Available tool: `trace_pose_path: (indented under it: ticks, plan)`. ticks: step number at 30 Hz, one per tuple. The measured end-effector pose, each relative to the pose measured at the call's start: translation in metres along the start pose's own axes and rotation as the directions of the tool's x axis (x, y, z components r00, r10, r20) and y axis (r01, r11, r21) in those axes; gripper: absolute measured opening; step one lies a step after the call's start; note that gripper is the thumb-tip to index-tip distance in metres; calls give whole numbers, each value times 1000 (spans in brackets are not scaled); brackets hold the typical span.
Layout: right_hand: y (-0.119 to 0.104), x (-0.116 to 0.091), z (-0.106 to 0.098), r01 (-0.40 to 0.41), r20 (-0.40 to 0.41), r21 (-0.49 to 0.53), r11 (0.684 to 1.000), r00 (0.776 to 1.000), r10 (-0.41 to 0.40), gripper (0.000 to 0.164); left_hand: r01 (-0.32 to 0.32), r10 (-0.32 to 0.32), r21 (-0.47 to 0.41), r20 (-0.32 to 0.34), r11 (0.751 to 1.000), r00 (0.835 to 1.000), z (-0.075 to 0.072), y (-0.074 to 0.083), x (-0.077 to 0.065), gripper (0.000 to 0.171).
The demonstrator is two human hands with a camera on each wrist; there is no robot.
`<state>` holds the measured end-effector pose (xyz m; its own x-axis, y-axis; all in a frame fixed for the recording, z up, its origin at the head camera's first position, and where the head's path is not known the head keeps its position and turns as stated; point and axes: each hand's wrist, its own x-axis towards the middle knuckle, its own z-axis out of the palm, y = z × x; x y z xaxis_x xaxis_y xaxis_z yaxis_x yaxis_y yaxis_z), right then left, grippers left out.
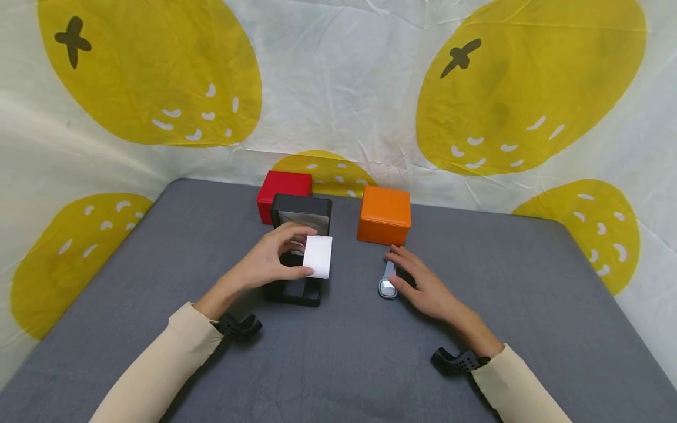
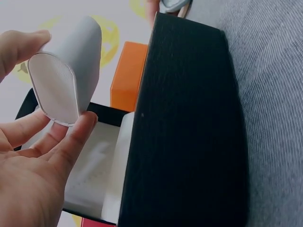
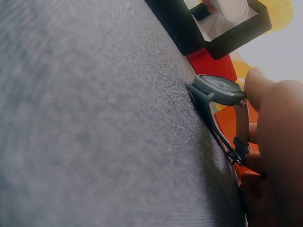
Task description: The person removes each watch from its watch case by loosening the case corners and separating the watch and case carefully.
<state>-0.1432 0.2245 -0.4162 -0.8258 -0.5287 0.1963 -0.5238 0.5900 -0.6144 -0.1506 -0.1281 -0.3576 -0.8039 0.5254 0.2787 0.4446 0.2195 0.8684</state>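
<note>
Fingers [image 2: 71, 146] of my left hand [image 1: 270, 252] are pinching the cushion [image 1: 318, 257] by the opened box [image 1: 302, 203]. My right hand [image 1: 423, 288] is bracketing the watch [image 1: 388, 287] on the surface [image 1: 370, 364]; I cannot tell whether it is gripping. I am risking a dropped cushion if the pinch is loosening.
</note>
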Motion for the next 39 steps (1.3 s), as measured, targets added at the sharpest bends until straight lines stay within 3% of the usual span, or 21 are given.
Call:
trace_pose_path:
  ticks: [16, 23, 28, 34, 39]
  plan:
    - [-1, 1, -8, -30, 60, -79, 996, 998, 35, 57, 8, -8, 46, -16, 999, 1000, -9, 0, -2, 60]
    - [3, 1, -1, -6, -74, -121, 993, 997, -3, 57, 27, -25, 57, -24, 998, 999, -9, -1, -4, 60]
    - [3, 0, 0, 48, -100, -167, 985, 993, -65, 57, 21, -19, 59, -27, 998, 999, -9, -2, -5, 60]
    - [-4, -2, -3, 85, -211, -152, 985, 971, -116, 48, 18, -16, 71, -26, 997, 1000, -8, -3, -5, 61]
    - [-12, -13, -9, 103, -179, -174, 979, 975, -134, 38, 20, -18, 75, -27, 997, 999, -8, -4, -8, 61]
